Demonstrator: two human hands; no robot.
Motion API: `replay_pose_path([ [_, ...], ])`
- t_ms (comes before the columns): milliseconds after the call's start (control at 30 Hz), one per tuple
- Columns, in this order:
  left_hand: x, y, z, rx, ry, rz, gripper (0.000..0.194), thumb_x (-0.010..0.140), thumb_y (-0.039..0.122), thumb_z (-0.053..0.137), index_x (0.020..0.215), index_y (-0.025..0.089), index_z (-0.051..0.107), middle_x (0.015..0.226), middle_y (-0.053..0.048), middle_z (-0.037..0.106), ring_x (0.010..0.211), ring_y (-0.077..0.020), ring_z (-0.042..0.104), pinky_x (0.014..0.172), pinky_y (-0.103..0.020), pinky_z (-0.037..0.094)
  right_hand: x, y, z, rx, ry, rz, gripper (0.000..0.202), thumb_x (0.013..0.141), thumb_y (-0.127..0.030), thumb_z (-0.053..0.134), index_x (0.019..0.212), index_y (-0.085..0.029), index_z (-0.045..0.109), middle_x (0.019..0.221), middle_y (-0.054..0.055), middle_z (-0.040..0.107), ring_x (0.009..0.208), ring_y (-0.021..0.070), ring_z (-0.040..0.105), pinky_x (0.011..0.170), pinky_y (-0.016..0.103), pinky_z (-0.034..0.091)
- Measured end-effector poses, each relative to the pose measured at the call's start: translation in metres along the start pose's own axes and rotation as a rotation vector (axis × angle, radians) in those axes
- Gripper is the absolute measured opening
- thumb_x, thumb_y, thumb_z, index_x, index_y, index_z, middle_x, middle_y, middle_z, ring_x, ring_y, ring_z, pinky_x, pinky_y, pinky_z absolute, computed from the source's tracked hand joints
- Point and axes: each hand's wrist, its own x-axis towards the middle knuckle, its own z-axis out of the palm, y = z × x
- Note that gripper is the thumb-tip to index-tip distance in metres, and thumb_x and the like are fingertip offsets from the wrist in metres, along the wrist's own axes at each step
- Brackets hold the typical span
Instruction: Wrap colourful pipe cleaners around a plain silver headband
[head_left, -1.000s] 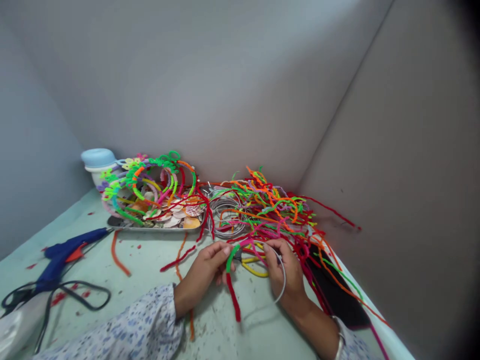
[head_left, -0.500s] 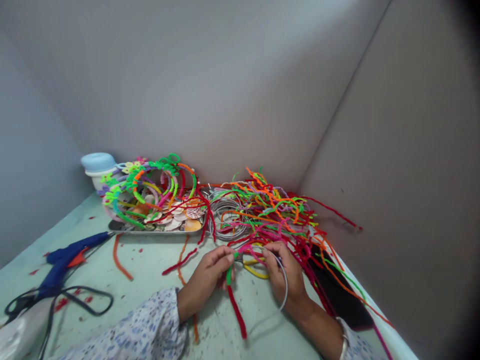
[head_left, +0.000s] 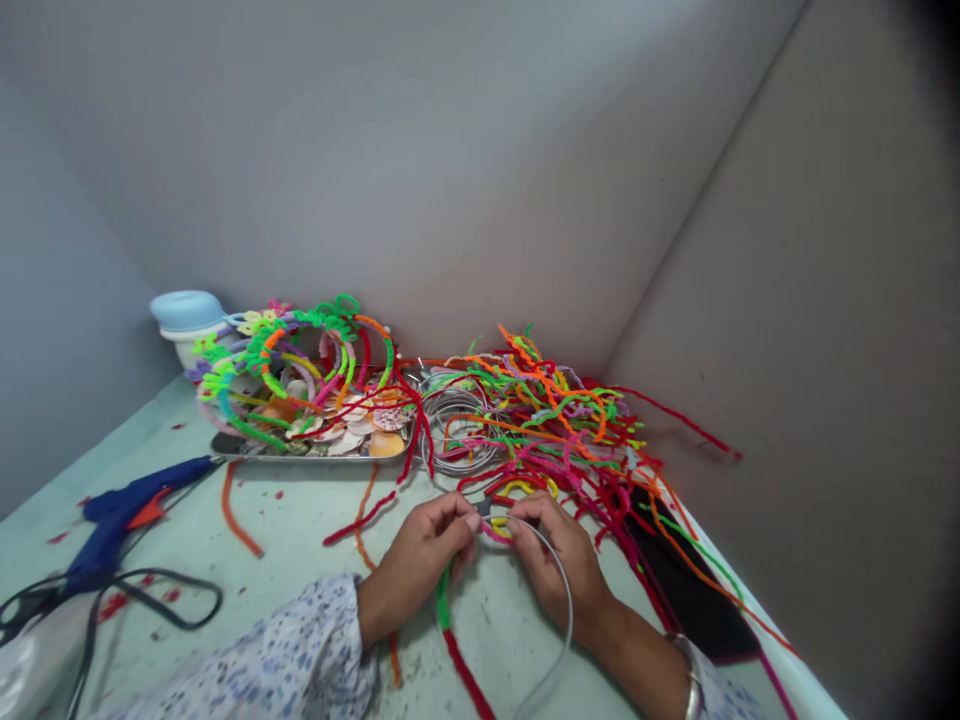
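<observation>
My left hand [head_left: 424, 548] pinches a grey wire [head_left: 568, 606] wrapped in fuzzy pipe cleaner. A green-wrapped stretch [head_left: 442, 604] and a red-wrapped stretch [head_left: 465, 668] hang below its fingers, down to the bottom edge of the view. Between the two hands runs a pink pipe cleaner [head_left: 495, 533]. My right hand [head_left: 561, 562] is closed, thumb against fingers, at the other end of the pink piece. Bare wire arches from there over the right hand and curves down. Behind the fingertips lie yellow-handled scissors [head_left: 517, 490], partly hidden.
A metal tray [head_left: 315, 459] of shells carries several colourful wrapped hoops [head_left: 334, 325]. Beside it are a wire coil [head_left: 457, 400] and a heap of pipe cleaners [head_left: 555, 400]. A blue glue gun [head_left: 120, 515] lies left, a black flat object [head_left: 690, 590] right, a blue-lidded container [head_left: 187, 312] behind.
More of the green-wrapped part hangs below my left hand, and the red end reaches lower. The bare wire loop hangs lower too. The view has shifted slightly.
</observation>
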Motion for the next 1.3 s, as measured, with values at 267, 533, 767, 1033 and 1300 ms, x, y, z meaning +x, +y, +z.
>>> replay_pose_path([
  [267, -0.004, -0.001, 0.004, 0.233, 0.115, 0.082, 0.021, 0.085, 0.034, 0.049, 0.072, 0.017, 0.052, 0.055, 0.004, 0.046, 0.049, -0.009, 0.039, 0.046, -0.019, 0.03, 0.011, -0.006, 0.005, -0.004, 0.04, 0.003, 0.005, 0.088, -0.021, 0.051, 0.087, -0.02, 0.056, 0.078, 0.002, 0.059, 0.074, 0.0166, 0.058, 0.068, 0.029, 0.046],
  [533, -0.007, 0.003, 0.009, 0.474, 0.133, 0.157, 0.019, 0.082, 0.026, 0.047, 0.067, 0.016, 0.054, 0.056, 0.004, 0.044, 0.054, -0.0101, 0.038, 0.05, -0.021, 0.028, 0.007, -0.005, 0.005, -0.017, 0.036, 0.014, 0.006, 0.088, -0.022, 0.051, 0.088, -0.02, 0.057, 0.08, 0.003, 0.06, 0.074, 0.0167, 0.059, 0.067, 0.028, 0.048],
  [767, -0.006, 0.002, 0.01, 0.545, 0.15, 0.155, 0.018, 0.079, 0.023, 0.047, 0.063, 0.016, 0.053, 0.054, 0.004, 0.043, 0.053, -0.0103, 0.039, 0.05, -0.021, 0.027, 0.007, -0.006, 0.005, -0.031, 0.012, -0.007, 0.008, 0.089, -0.022, 0.049, 0.087, -0.019, 0.056, 0.077, 0.003, 0.057, 0.069, 0.0154, 0.056, 0.063, 0.026, 0.046],
  [1033, -0.006, -0.001, 0.009, 0.688, 0.169, 0.213, 0.021, 0.08, 0.024, 0.047, 0.06, 0.017, 0.049, 0.054, 0.004, 0.042, 0.052, -0.01, 0.039, 0.051, -0.021, 0.026, 0.007, -0.007, 0.005, -0.08, 0.01, -0.05, 0.009, 0.089, -0.021, 0.048, 0.086, -0.02, 0.056, 0.078, 0.004, 0.059, 0.074, 0.0169, 0.058, 0.068, 0.028, 0.046],
  [1300, -0.007, -0.003, 0.01, 0.698, 0.169, 0.248, 0.019, 0.082, 0.026, 0.047, 0.066, 0.018, 0.054, 0.056, 0.003, 0.049, 0.052, -0.0106, 0.042, 0.051, -0.021, 0.027, 0.005, -0.008, 0.005, -0.113, 0.04, -0.052, 0.008, 0.089, -0.022, 0.047, 0.087, -0.02, 0.055, 0.078, 0.004, 0.061, 0.075, 0.0174, 0.06, 0.068, 0.028, 0.047],
])
